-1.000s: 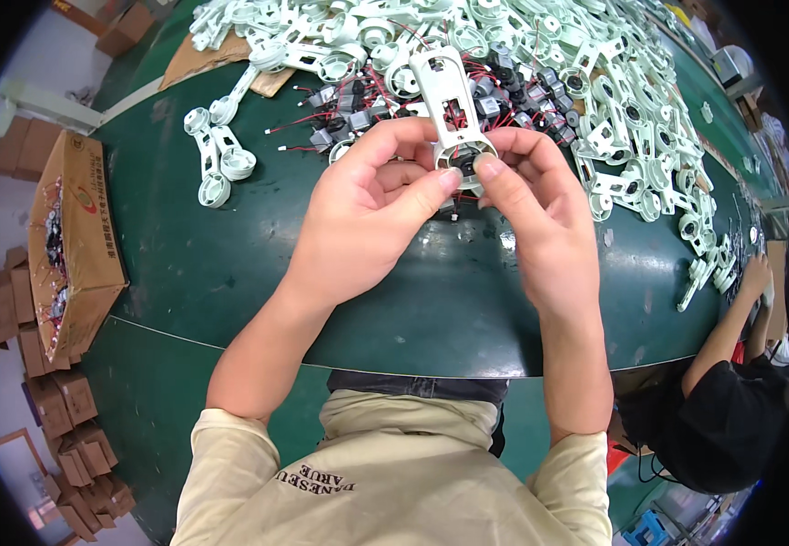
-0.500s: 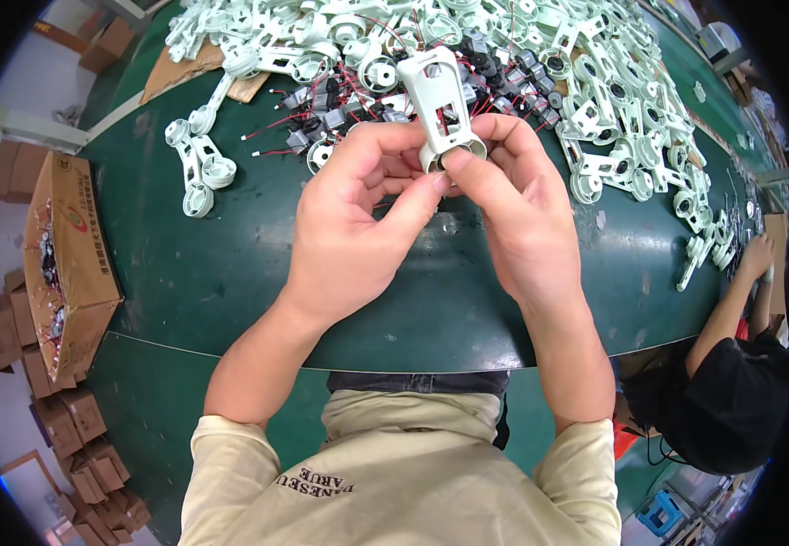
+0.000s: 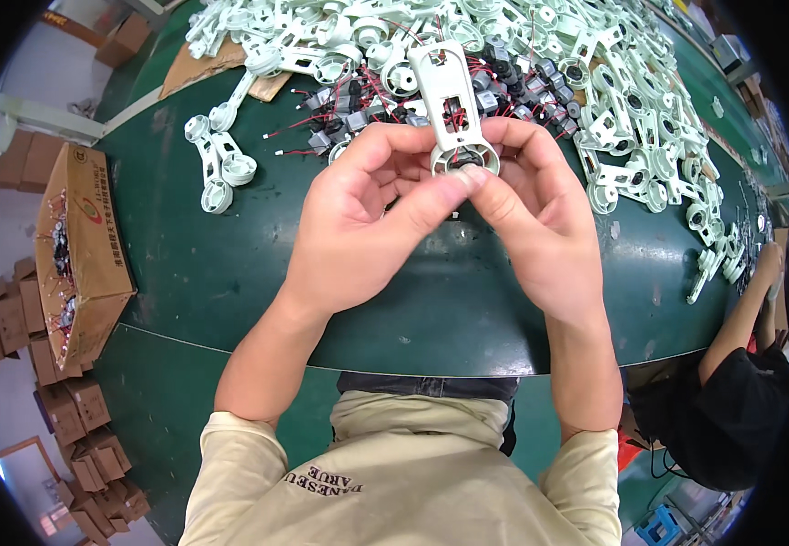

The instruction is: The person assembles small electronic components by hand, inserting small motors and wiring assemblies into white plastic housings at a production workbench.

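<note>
Thumbs (image 3: 428, 202) have met, partly hiding the pale housing (image 3: 445, 84).

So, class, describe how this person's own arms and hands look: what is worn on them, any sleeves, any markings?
The left hand and right hand are gloveless, with no rings visible on the fingers. The forearms are uncovered, with no watch or bracelet showing. Short, plain beige sleeves end near the elbows; no markings show on them.
</note>
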Demonstrator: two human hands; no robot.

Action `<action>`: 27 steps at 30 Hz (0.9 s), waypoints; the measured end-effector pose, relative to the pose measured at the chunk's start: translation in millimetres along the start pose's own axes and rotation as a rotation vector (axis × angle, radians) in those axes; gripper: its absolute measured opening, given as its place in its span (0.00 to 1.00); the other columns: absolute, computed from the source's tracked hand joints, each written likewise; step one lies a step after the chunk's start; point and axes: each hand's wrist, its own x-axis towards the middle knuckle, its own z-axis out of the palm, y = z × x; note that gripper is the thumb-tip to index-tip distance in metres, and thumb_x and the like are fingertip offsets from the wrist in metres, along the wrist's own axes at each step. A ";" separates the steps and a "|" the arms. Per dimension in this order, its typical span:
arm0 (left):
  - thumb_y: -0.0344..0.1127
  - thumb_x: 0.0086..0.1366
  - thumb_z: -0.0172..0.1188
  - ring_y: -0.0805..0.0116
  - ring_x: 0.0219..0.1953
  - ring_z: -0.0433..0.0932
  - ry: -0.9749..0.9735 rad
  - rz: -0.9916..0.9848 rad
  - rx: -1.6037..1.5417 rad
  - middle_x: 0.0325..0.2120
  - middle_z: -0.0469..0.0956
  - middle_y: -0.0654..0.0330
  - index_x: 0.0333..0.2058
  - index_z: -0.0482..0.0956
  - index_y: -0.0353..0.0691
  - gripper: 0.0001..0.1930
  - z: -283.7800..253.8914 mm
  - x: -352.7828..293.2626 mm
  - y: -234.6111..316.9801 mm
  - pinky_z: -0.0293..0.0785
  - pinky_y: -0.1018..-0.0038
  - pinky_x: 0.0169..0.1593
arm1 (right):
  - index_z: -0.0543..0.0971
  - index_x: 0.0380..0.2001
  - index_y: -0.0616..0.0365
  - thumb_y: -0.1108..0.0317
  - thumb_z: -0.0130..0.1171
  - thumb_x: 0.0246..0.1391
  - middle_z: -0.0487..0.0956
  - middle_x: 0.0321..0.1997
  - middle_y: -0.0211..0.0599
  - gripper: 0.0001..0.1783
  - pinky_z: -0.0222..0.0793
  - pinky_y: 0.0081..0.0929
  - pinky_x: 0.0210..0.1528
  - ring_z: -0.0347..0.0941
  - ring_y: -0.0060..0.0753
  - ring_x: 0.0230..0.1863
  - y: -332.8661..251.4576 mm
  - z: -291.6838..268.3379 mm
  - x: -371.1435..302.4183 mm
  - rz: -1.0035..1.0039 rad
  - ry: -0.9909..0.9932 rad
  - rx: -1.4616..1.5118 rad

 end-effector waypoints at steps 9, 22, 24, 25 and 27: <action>0.29 0.55 0.68 0.82 0.27 0.65 -0.050 0.152 0.285 0.27 0.70 0.67 0.33 0.69 0.36 0.14 -8.7 0.6 -9.6 0.66 0.81 0.30 | 0.65 0.43 0.65 0.79 0.50 0.59 0.72 0.37 0.33 0.09 0.70 0.15 0.37 0.70 0.16 0.37 4.1 5.7 -7.6 -0.032 -0.006 -0.169; 0.37 0.59 0.64 0.76 0.34 0.74 0.580 0.058 0.843 0.39 0.74 0.58 0.46 0.76 0.38 0.17 -80.5 17.1 35.1 0.71 0.79 0.38 | 0.68 0.51 0.67 0.68 0.56 0.58 0.72 0.46 0.38 0.21 0.66 0.19 0.45 0.73 0.25 0.45 -24.3 -94.2 25.8 -0.400 0.703 -0.713; 0.45 0.58 0.62 0.65 0.36 0.76 0.669 0.027 1.218 0.41 0.75 0.52 0.45 0.77 0.36 0.22 -120.6 17.0 38.0 0.72 0.71 0.40 | 0.69 0.50 0.66 0.67 0.55 0.58 0.74 0.48 0.39 0.19 0.65 0.18 0.46 0.71 0.23 0.43 -22.9 -94.0 27.6 -0.466 0.738 -0.837; 0.46 0.57 0.62 0.62 0.40 0.76 0.623 -0.100 1.297 0.44 0.74 0.49 0.46 0.77 0.34 0.23 -127.8 16.1 42.0 0.72 0.70 0.43 | 0.72 0.48 0.65 0.68 0.55 0.59 0.76 0.44 0.36 0.16 0.65 0.18 0.44 0.71 0.21 0.41 -23.2 -91.9 26.2 -0.382 0.623 -0.817; 0.47 0.57 0.61 0.54 0.50 0.74 0.502 -0.349 1.311 0.49 0.72 0.43 0.47 0.75 0.30 0.26 -145.0 14.9 44.0 0.69 0.69 0.52 | 0.78 0.39 0.63 0.68 0.54 0.59 0.78 0.31 0.27 0.10 0.66 0.17 0.38 0.70 0.17 0.34 -25.7 -77.8 20.1 -0.162 0.376 -0.837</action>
